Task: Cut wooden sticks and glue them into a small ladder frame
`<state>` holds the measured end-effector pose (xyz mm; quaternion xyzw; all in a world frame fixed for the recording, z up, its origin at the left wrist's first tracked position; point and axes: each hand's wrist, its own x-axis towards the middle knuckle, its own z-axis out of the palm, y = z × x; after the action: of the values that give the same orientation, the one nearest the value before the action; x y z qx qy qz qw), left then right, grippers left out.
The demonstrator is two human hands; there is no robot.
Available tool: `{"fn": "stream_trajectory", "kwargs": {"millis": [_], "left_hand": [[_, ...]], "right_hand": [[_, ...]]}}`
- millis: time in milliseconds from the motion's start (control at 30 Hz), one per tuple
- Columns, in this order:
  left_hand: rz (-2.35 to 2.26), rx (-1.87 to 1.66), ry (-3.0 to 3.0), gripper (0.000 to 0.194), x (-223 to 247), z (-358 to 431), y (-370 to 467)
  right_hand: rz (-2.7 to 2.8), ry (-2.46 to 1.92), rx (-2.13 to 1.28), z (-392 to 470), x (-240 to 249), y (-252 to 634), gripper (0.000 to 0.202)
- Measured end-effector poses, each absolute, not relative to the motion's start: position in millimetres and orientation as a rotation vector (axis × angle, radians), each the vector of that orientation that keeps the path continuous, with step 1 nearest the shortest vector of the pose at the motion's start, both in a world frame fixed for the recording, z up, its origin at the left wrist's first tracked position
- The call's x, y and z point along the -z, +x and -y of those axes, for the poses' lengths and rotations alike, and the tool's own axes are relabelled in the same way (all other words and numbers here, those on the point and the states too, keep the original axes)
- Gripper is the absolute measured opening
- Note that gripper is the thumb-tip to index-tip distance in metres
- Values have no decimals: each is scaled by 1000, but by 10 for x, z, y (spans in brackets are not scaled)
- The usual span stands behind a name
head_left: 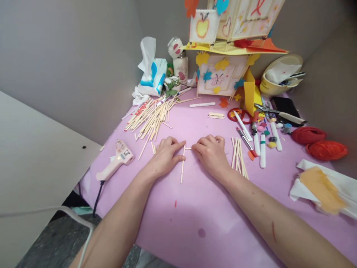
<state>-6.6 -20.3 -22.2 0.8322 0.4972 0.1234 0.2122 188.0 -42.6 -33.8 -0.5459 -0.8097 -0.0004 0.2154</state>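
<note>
On the pink tabletop a long thin wooden stick (182, 172) lies lengthwise, with my left hand (166, 156) at its left side, index finger and thumb touching it. A short wooden stick (188, 148) meets its upper part at a right angle. The right end of this short piece is pinched in the fingertips of my right hand (211, 153). Whether the two sticks are joined, I cannot tell. Left of my left hand lies a pale pink glue gun (118, 158) with a dark cord. Several loose sticks (238, 158) rest just right of my right hand.
A big heap of sticks (156, 115) lies back left, near a tissue pack (153, 78). A decorated paper-and-stick house (220, 74) stands at the back. Markers (262, 150), pliers (279, 112), red yarn (326, 149) and crumpled paper (323, 190) spread along the right.
</note>
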Motion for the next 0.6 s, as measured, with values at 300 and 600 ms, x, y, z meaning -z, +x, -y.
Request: {"fn": "stream_trajectory", "kwargs": {"millis": [300,600], "left_hand": [[-1393,-353,2312,52,226,198,-68],[-1382,-393,2311,51,211,218,-92]], "right_hand": [[2237,-1505,-18,426,329,1867,17],[2211,-1502,4,461,320,1841,18]]}}
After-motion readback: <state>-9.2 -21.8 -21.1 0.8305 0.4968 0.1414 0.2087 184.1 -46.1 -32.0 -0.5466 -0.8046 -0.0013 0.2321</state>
